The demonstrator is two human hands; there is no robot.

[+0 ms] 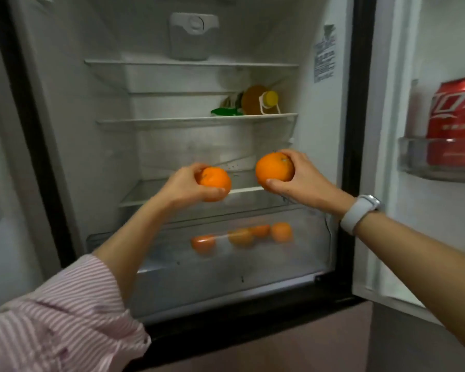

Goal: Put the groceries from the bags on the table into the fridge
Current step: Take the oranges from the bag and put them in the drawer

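Observation:
The fridge [65,103] stands open in front of me. My left hand [184,187] grips an orange [216,181] in front of the lowest glass shelf [145,191]. My right hand [304,178] grips a second, larger orange [273,170] beside it, at about the same height. Both oranges are held above the clear crisper drawer [253,275] at the bottom. Several oranges [242,236] lie inside that drawer, seen through its front.
A bottle of amber liquid with a yellow cap [261,102] lies on the middle shelf beside a green packet [224,111]. A red soda can [455,122] stands in the open door's bin [414,159] at right. The top shelf [191,63] is bare.

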